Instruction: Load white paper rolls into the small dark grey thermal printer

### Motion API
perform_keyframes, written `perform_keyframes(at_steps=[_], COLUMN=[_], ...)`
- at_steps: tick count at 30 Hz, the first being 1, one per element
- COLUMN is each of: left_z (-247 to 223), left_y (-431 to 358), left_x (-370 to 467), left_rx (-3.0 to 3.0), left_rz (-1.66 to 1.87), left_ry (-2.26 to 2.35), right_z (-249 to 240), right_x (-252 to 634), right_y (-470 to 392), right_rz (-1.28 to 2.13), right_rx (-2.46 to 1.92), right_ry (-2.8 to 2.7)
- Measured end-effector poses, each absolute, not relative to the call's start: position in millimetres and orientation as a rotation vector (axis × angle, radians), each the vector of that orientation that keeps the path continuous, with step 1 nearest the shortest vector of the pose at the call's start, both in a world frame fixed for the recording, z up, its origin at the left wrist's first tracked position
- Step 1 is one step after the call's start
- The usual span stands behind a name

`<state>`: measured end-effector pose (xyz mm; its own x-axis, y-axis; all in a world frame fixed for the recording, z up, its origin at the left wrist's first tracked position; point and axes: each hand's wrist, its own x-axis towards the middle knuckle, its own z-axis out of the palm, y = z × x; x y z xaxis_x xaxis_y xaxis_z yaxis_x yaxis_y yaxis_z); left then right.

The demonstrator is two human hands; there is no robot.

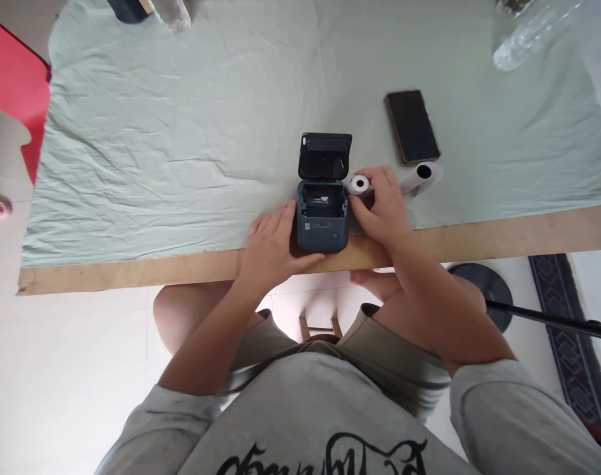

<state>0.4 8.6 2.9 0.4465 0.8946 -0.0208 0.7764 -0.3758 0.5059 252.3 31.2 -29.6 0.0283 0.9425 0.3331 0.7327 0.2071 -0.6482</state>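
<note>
A small dark printer point(322, 236) stands near the table's front edge with its lid point(324, 157) raised and its paper bay uncovered. My left hand point(273, 247) rests against the printer's left side, fingers spread, thumb along its front. Just right of the printer, my right hand point(382, 204) has its thumb and fingers closed around a small white paper roll point(359, 184). Another white roll point(423, 173) with a dark hollow core lies to the right of that hand, partly unwound.
A black phone point(412, 125) lies behind the second roll. Clear plastic point(525, 46) is at the back right, a transparent container point(173, 14) and a dark object point(128, 9) at the back left. The green cloth point(206, 119) has wrinkles; the wooden edge point(488, 236) runs in front.
</note>
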Motion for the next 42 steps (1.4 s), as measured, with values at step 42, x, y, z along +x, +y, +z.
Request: perform_keyframes(at_steps=[42], left_z=[-1.8], left_y=[8.9], left_x=[0.2], left_rx=[2.31], left_rz=[0.356], left_ry=[1.389], right_z=[3.5], right_x=[245.2], right_y=[28.7], right_rz=[0.36], right_rx=[-1.304], right_ry=[-1.791])
